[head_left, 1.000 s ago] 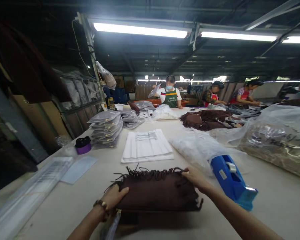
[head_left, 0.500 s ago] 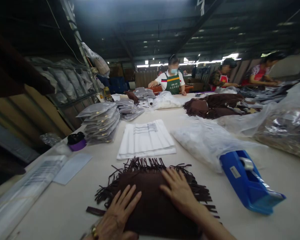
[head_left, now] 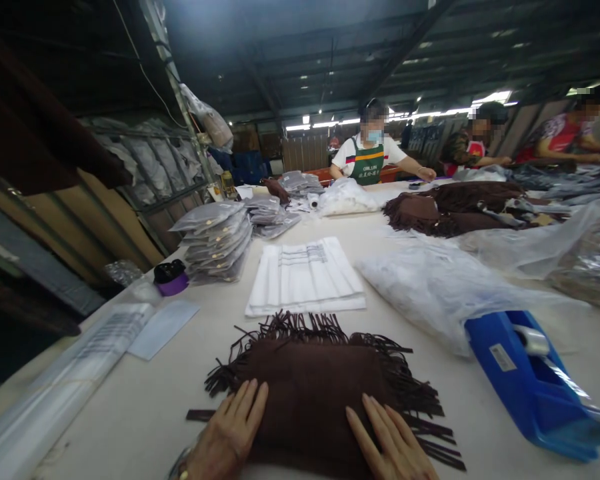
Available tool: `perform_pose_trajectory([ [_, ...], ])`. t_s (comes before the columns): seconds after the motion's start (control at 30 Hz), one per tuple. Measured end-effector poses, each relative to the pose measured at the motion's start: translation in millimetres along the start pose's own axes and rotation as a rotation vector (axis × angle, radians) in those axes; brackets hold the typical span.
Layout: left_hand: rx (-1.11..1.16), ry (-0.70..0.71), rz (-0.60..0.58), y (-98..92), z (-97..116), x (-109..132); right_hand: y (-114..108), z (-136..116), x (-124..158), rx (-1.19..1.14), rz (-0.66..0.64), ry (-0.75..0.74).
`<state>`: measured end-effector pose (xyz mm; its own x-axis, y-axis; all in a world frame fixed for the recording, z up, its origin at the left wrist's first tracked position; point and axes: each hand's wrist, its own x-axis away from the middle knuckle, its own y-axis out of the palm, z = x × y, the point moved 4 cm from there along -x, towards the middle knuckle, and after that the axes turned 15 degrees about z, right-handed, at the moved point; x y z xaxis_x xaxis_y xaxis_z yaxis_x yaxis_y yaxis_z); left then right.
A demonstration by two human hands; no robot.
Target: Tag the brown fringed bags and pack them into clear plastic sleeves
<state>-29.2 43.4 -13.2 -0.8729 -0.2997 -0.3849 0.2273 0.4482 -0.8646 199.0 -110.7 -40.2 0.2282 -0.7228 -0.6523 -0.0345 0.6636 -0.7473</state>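
Both grips are spread flat, pinching nothing: the left hand (head_left: 230,437) presses the fringed brown cloth (head_left: 315,387) at its 7 o'clock corner, the right hand (head_left: 393,450) at 5 o'clock; the cloth lies on the bench (head_left: 130,413) just before the person, fringe splayed along its edges; half a second ago the right hand lay further up, near 12 o'clock, and has drawn back to the near edge; a white folded stack (head_left: 305,277) sits at the cloth's 12 o'clock, a blue tape dispenser (head_left: 510,373) at 3 o'clock, apart from it.
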Motion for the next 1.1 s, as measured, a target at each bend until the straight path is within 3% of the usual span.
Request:
perform_pose_trajectory([
  [0.1, 0.129, -0.13, -0.174, -26.0, -18, -33, -20, 26, -37, -0.076, -0.101, 0.057],
  [0.2, 0.243, -0.336, -0.365, -67.3, -46, -70, -59, 62, -95, -0.23, -0.388, 0.284],
  [0.27, 0.315, -0.42, -0.408, -98.8, -67, -93, -86, 81, -133, -0.32, -0.598, 0.403],
  [0.33, 0.36, -0.453, -0.402, -127.8, -87, -112, -108, 94, -167, -0.441, -0.689, 0.449],
  [0.47, 0.539, -0.495, -0.458, -163.2, -110, -125, -123, 108, -196, -0.611, -0.785, 0.514],
  [0.63, 0.672, -0.483, -0.534, -170.3, -116, -126, -118, 111, -203, -0.617, -0.737, 0.509],
  [0.73, 0.476, -0.404, -0.469, -166.6, -122, -133, -111, 112, -213, -0.474, -0.674, 0.414],
  [0.83, 0.203, -0.316, -0.321, -166.0, -128, -145, -105, 113, -225, -0.298, -0.586, 0.315],
  [0.97, 0.063, -0.273, -0.141, -170.5, -139, -147, -109, 110, -235, -0.143, -0.449, 0.275],
  [1.1, -0.176, 0.116, 0.201, -166.2, -125, -126, -102, 95, -212, -0.07, -0.368, 0.211],
])
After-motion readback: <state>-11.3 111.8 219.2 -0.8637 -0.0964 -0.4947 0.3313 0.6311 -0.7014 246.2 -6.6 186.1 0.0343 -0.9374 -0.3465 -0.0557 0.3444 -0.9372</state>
